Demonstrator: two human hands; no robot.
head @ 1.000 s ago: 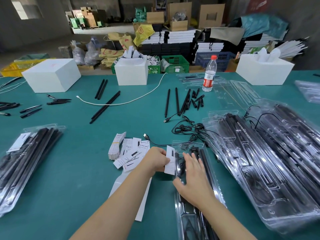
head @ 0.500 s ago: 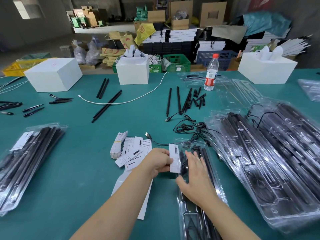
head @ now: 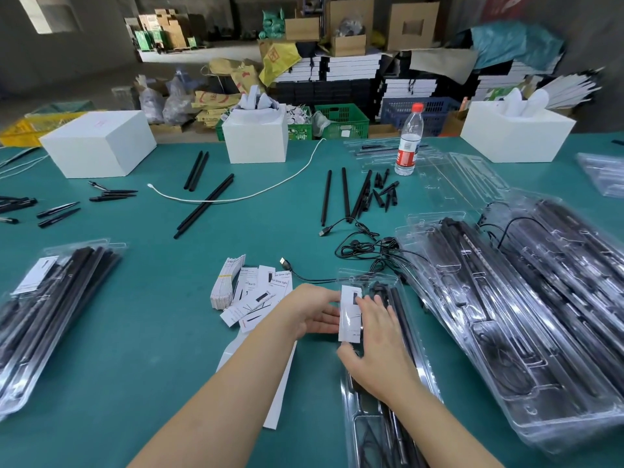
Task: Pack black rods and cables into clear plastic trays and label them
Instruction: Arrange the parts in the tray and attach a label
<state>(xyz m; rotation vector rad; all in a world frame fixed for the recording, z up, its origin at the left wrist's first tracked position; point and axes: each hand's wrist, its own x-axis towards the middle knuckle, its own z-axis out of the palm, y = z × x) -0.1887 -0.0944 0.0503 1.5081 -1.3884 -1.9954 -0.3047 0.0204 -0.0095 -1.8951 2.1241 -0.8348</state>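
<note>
A: Where's the label (head: 350, 312)?

B: On the tray (head: 381, 336) at the surface's near edge. Left hand (head: 312, 312) pinches its side; right hand (head: 378, 336), fingers flat, presses it.

A: I'd square it first, then smooth outward.

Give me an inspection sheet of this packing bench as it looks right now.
Surface: green table.
Job's things: tray under both hands, white label on it; packed trays right; labels loose.
Clutter: bottle, white boxes, loose rods.
Grippers: left hand holds the label's edge; right hand presses it.
Cables: black cables; white cable.
Surroundings: crates, cartons behind.
</note>
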